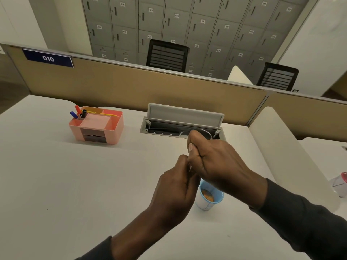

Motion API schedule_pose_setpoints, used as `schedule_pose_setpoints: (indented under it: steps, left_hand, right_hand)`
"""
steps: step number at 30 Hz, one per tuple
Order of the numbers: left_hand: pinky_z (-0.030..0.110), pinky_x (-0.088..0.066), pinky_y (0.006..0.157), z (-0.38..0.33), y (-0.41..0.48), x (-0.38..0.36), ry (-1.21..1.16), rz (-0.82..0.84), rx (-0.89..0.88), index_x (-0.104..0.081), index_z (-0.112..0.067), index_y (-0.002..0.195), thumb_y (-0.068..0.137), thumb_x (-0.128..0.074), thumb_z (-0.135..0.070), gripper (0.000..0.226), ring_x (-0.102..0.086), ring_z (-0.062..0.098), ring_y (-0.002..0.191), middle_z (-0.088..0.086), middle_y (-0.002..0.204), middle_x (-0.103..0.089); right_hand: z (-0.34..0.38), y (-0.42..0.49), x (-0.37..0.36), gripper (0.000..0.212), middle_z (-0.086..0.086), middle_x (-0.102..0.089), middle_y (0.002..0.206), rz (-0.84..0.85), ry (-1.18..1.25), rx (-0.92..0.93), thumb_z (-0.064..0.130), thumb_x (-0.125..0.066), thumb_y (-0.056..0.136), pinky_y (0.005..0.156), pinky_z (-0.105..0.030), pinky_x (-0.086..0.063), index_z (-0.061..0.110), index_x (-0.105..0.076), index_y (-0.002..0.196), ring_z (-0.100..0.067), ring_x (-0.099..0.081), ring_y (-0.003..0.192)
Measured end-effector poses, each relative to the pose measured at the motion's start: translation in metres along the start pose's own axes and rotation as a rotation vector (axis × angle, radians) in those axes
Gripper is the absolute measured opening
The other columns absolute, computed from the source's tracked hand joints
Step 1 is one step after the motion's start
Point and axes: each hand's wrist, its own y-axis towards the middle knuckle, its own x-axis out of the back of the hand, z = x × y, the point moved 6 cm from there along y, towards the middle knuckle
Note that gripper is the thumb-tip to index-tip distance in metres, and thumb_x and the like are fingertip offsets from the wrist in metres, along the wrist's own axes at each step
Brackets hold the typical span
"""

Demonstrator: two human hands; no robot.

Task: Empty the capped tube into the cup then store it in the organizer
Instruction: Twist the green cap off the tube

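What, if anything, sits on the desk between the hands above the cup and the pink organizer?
Nothing visible does. Both hands, left and right, are closed together above the cup; the tube itself is hidden in them. The desk toward the pink organizer, far left, is bare, and its middle compartments look open.

Blue-rimmed white cup [207, 200] upright on desk, orange bits inside, pink organizer [96, 126] well apart

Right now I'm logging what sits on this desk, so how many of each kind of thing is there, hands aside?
Pink organizer: 1
Pens standing in its left rear slot: 3
Blue-rimmed cup: 1
Clear container with pink lid, at the right edge: 1
Total: 6
The tube is hidden inside the hands.
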Motion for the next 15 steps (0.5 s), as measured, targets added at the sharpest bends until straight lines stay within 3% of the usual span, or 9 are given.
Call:
schedule_pose_setpoints:
  steps: [3, 7, 10, 12, 15]
  left_hand:
    - [0.007, -0.032, 0.053, 0.003, 0.004, -0.006, -0.016, -0.017, -0.006, -0.056, -0.012, 0.101, 0.098, -0.041, -0.040, 0.032, -0.050, 0.002, 0.056, -0.014, 0.073, -0.054]
    - [0.006, -0.032, 0.053, 0.009, 0.012, -0.014, -0.044, 0.065, -0.040, -0.054, -0.014, 0.107, 0.099, -0.042, -0.041, 0.030, -0.052, 0.000, 0.056, -0.025, 0.071, -0.051]
    - [0.005, -0.034, 0.054, 0.016, 0.019, -0.018, -0.014, 0.042, -0.031, -0.050, -0.022, 0.112, 0.100, -0.042, -0.043, 0.026, -0.054, -0.001, 0.057, -0.030, 0.071, -0.050]
    - [0.005, -0.034, 0.054, 0.020, 0.022, -0.023, -0.020, 0.046, -0.039, -0.050, -0.020, 0.113, 0.100, -0.042, -0.044, 0.028, -0.054, -0.002, 0.058, -0.030, 0.071, -0.051]
    - [0.022, -0.045, 0.053, 0.026, 0.028, -0.031, -0.045, 0.080, -0.046, -0.053, -0.014, 0.110, 0.099, -0.043, -0.046, 0.036, -0.055, 0.007, 0.059, -0.015, 0.075, -0.061]
  right_hand:
    - [-0.007, 0.000, -0.002, 0.009, 0.014, -0.039, 0.056, -0.010, 0.023, -0.032, 0.040, -0.030, 0.098, 0.043, -0.025, -0.036, 0.035, -0.034, 0.092, -0.013, -0.047, 0.046]
    - [-0.019, 0.003, 0.004, 0.016, 0.005, -0.054, 0.061, 0.061, 0.065, -0.048, 0.046, -0.033, 0.096, 0.047, -0.035, -0.046, 0.034, -0.040, 0.090, -0.014, -0.052, 0.053]
    - [-0.029, 0.005, 0.012, 0.025, 0.008, -0.053, 0.057, 0.073, 0.042, -0.071, 0.057, -0.040, 0.095, 0.045, -0.022, -0.042, 0.034, -0.046, 0.091, -0.011, -0.050, 0.052]
    - [-0.038, 0.005, 0.014, 0.025, 0.005, -0.052, 0.055, 0.134, 0.129, -0.107, 0.057, -0.047, 0.093, 0.048, -0.021, -0.041, 0.033, -0.050, 0.093, -0.008, -0.049, 0.054]
    - [-0.048, 0.004, 0.018, 0.017, 0.006, -0.058, 0.059, 0.271, 0.199, -0.116, 0.048, -0.058, 0.094, 0.049, -0.017, -0.042, 0.032, -0.054, 0.098, -0.005, -0.049, 0.053]
